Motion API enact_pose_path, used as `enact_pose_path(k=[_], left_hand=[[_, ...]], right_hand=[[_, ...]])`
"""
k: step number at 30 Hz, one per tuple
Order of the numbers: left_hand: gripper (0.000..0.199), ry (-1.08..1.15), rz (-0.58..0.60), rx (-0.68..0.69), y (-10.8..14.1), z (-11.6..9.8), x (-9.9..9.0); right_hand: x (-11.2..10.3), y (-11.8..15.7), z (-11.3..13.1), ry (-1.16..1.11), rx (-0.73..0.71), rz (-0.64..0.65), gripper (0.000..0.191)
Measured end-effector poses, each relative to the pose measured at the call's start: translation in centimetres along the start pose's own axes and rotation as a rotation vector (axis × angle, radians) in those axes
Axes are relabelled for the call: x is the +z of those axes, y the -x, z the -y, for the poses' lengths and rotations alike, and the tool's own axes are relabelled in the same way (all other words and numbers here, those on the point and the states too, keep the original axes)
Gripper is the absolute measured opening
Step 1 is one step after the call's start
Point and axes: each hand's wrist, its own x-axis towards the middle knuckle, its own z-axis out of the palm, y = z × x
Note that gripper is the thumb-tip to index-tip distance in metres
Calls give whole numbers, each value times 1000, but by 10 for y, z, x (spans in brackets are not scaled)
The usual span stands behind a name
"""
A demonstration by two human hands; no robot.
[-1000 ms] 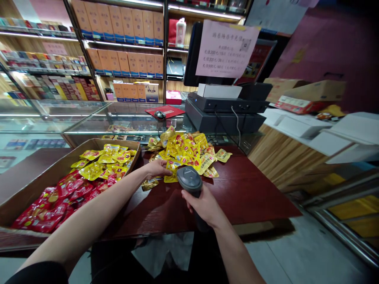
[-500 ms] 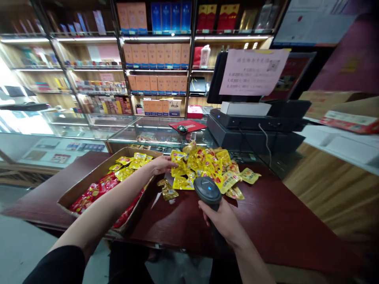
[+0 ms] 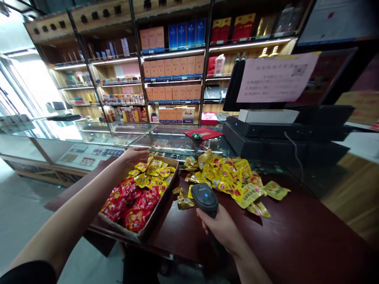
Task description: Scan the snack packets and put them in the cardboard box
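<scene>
My right hand [image 3: 221, 224] grips a dark handheld barcode scanner [image 3: 205, 198] above the table, its small blue light on. My left hand [image 3: 135, 154] is over the back left side of a shallow cardboard box [image 3: 159, 206], fingers stretched out and nothing visible in them. Inside the box, red snack packets [image 3: 136, 205] fill the front and yellow snack packets [image 3: 155, 167] lie at the back. A loose pile of yellow packets [image 3: 222, 173] covers the table right of the box. One crumpled golden packet [image 3: 183, 199] lies between box and pile.
The dark red table [image 3: 281, 236] meets a glass display counter [image 3: 139, 132]. A monitor with a pink paper sheet [image 3: 275, 79] stands on a black cash drawer [image 3: 254, 142] at the right. A red mat [image 3: 209, 133] holds a mouse [image 3: 196, 137]. Shelves of boxes [image 3: 173, 69] line the back.
My left hand has left the yellow pile and moved left to the back of the box. Yellow packets in the box now look more numerous. The view has turned left; the scanner stays in my right hand.
</scene>
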Motion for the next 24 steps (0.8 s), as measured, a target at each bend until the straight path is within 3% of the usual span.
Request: enact_pose_path(k=[2,5,12,16,19,24], left_hand=[[47,-16,40,-9,0,7,13],[51,-55,155,-35,1,22,47],[56,-183,416,-36,16,62,159],[47,-403,576,72,18,95,210],[33,-644,566,263,17,117,225],[38,-929,463,527,21,136,214]], right_hand=[[-2,1,1,0,-7,-4,32],[-9,5,2,-7,13,-42,33],[-42,17,-8,-35,30,-162,33],[-62,24,-21,-46,7,-208,33],[-75,28,-29,-33,9,-247,34],[-84,32,-40,-3,42,-272,33]])
